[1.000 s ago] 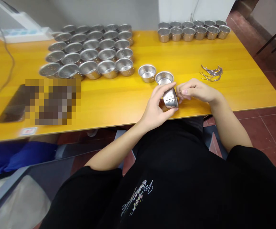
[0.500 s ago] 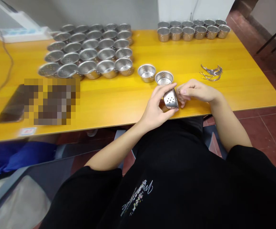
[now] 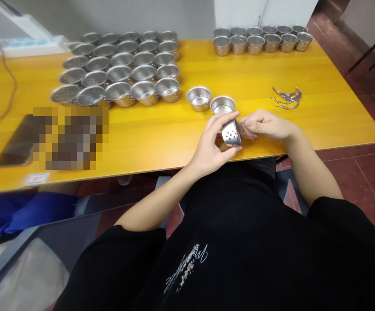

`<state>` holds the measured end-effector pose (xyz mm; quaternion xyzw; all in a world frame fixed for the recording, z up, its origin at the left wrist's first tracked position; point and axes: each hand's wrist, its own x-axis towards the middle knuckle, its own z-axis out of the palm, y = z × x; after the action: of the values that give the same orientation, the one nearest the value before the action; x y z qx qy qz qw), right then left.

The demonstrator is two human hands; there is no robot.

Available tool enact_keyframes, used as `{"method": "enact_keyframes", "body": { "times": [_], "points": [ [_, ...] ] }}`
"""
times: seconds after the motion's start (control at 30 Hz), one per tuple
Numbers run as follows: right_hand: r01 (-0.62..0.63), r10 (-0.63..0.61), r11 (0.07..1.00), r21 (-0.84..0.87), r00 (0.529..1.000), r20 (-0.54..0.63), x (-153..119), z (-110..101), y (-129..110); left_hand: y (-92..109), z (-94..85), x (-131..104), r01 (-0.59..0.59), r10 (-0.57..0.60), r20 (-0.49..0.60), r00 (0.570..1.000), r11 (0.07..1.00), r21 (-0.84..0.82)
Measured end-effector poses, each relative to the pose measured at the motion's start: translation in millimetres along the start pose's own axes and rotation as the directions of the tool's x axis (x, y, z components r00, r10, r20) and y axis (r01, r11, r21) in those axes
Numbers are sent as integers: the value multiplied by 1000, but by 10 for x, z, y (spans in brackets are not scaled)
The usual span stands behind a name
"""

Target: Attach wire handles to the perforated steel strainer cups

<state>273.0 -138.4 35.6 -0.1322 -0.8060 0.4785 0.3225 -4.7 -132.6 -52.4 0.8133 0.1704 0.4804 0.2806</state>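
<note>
My left hand grips a small perforated metal cup, thumb below and fingers above. The cup is tipped on its side, its mouth toward my right hand. Those right fingers are pinched together close to the cup's rim. A tiny end of thin wire shows at the fingertips; the rest of it is hidden. Just behind the held cup stands another perforated cup, with one more metal cup to its left. Several curved wire pieces lie in a loose pile to the right.
Rows of perforated metal cups fill the table's back left. Two rows of similar cups stand at the back right. A dark phone lies at the left, beside a pixelated area. A white power strip sits behind it.
My right fingers have curled in and lifted slightly at the cup's rim. My left hand keeps the cup almost still.
</note>
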Motion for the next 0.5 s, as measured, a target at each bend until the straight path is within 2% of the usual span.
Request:
{"method": "enact_keyframes", "body": {
  "times": [0.27,0.5],
  "points": [
    [-25,25,998,-59,1000,6,12,5,-78,40,-2,-3,17,-17,4,1000,1000,0],
    [-42,42,999,-31,999,-12,29,31,-88,58,-13,7,12,-12,3,1000,1000,-5]
  ]
}}
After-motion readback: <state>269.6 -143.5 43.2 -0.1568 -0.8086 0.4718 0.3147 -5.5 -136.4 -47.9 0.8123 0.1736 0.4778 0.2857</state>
